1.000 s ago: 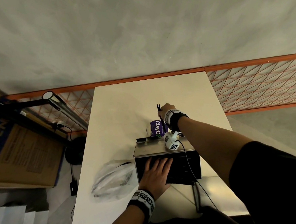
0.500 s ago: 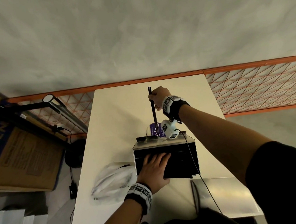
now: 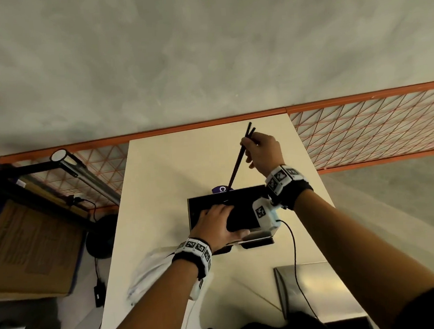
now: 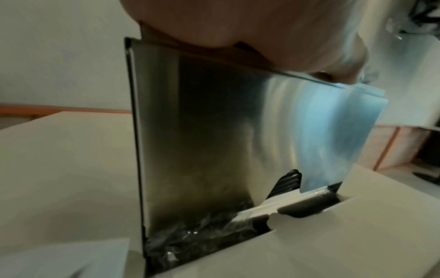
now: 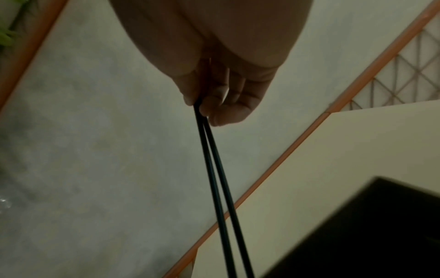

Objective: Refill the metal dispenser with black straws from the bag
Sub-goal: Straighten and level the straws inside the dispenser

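The metal dispenser [image 3: 241, 197] stands open-topped in the middle of the white table [image 3: 164, 168], its inside dark. My left hand [image 3: 216, 226] grips its near rim, thumb on the front wall and fingers inside. The left wrist view shows the shiny side wall [image 4: 238, 131] with black straws [image 4: 287, 181] at the bottom slot. My right hand [image 3: 257, 150] pinches two black straws [image 3: 238, 160] above the far side; their lower ends point into the box. In the right wrist view the two straws [image 5: 214, 178] hang from my fingers [image 5: 223, 107]. The clear plastic bag [image 3: 151, 274] lies left of my left forearm.
A purple-labelled container [image 3: 221, 189] peeks out behind the dispenser. A metal lid or tray [image 3: 314, 286] lies at the near right of the table. An orange mesh fence [image 3: 362, 128] runs behind the table. A cardboard box [image 3: 29, 244] and a lamp arm [image 3: 82, 168] stand to the left.
My right hand has lifted the straws up and to the right, tilting them. The head camera has come over the dispenser, so I now look into its open top. My left hand keeps hold.
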Demonstrator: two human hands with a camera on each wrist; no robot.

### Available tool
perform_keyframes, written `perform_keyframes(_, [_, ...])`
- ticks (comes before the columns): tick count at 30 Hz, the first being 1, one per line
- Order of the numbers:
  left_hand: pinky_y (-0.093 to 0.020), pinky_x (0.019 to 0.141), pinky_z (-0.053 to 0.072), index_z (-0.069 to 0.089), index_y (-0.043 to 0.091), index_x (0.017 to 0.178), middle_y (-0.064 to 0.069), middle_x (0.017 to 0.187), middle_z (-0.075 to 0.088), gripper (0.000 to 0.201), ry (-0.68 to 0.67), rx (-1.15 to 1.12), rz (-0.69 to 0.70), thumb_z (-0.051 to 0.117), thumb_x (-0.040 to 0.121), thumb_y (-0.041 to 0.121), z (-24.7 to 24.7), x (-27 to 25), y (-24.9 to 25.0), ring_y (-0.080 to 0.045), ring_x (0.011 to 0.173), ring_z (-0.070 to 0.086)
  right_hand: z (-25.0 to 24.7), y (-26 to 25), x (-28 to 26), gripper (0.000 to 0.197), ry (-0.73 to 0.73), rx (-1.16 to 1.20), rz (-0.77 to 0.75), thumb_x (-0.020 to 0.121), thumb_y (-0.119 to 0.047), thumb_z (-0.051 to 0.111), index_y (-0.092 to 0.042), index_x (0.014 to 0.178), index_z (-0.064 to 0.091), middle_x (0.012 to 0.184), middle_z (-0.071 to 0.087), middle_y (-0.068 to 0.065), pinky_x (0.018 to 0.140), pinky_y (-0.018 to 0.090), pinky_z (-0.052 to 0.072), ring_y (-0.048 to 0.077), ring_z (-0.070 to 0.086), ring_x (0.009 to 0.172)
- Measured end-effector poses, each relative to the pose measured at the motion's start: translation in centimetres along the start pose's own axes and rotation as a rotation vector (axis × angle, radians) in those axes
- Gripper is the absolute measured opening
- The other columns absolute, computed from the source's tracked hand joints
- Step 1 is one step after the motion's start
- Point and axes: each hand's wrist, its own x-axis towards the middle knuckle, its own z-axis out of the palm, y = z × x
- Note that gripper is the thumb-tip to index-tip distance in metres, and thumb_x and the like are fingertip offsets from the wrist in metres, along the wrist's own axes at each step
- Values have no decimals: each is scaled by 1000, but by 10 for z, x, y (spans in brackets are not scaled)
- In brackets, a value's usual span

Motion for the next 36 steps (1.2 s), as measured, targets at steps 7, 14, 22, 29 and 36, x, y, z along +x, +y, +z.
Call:
perform_keyframes(7, [-37,101,44,48,16,131,0,128,50,75,331,-167,-38,58,84,73,0,-5,-1,-18,118,49,-16,51,-47,22,139,151,146,93,-26,58,-9,82,67,68,70,5,46,33,55,27,65,56])
perform_keyframes(14, [-39,104,49,40,15,141,0,135,46,61,503,-293,-139,67,91,40,0,-6,-2,-19,123,50,-4,71,-73,16,153,303,233,91,-22,62,-8,85,67,70,72,9,49,35,55,25,64,54])
perform_keyframes(22, [-43,108,43,44,21,147,1,141,48,59,446,-77,47,60,92,39,4,-9,-4,-20,130,47,16,76,-94,14,-163,233,303,92,-12,62,0,89,67,73,72,16,51,35,54,27,63,56])
perform_keyframes(29, [-44,114,38,46,24,148,1,145,44,64,450,-22,84,61,91,47,3,-12,-4,-23,133,46,-1,74,-100,12,-109,224,302,87,-15,63,-5,82,68,64,68,12,48,32,45,23,56,51])
perform_keyframes(36, [-49,115,35,51,25,145,0,140,48,60,479,38,120,54,96,60,3,-13,-2,-21,129,48,-11,71,-105,13,-77,264,309,85,-11,60,0,78,65,56,58,6,46,29,36,21,48,49])
